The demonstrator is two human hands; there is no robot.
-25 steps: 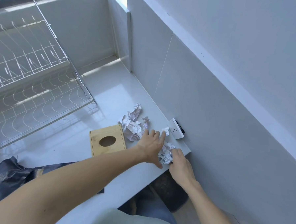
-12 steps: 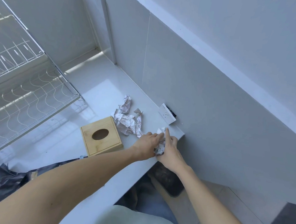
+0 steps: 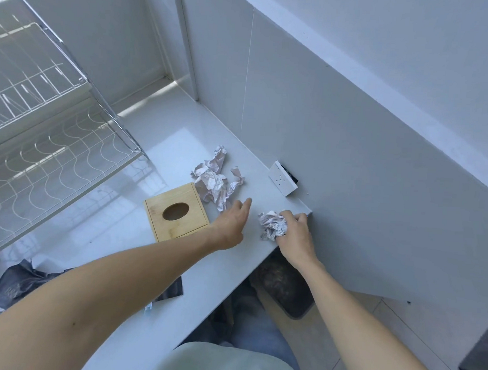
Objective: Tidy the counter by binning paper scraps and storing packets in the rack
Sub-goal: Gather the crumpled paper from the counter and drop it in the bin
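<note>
My right hand (image 3: 296, 235) grips a crumpled ball of paper (image 3: 273, 223) at the right end of the white counter (image 3: 136, 269). My left hand (image 3: 231, 223) hovers just left of it, fingers apart and empty, its fingertips close to a pile of crumpled paper scraps (image 3: 215, 180). Dark foil packets (image 3: 8, 291) lie at the counter's near left, partly hidden by my left forearm. The white wire rack (image 3: 50, 135) stands at the left.
A bamboo tissue box (image 3: 176, 215) sits between the scraps and the rack. A white socket block (image 3: 282, 179) rests against the grey wall. A dark bin (image 3: 284, 287) stands on the floor under the counter's right end. Another dark object (image 3: 479, 358) is at lower right.
My hands have parted: the right hand now holds the paper ball alone and the left has drawn away toward the scrap pile.
</note>
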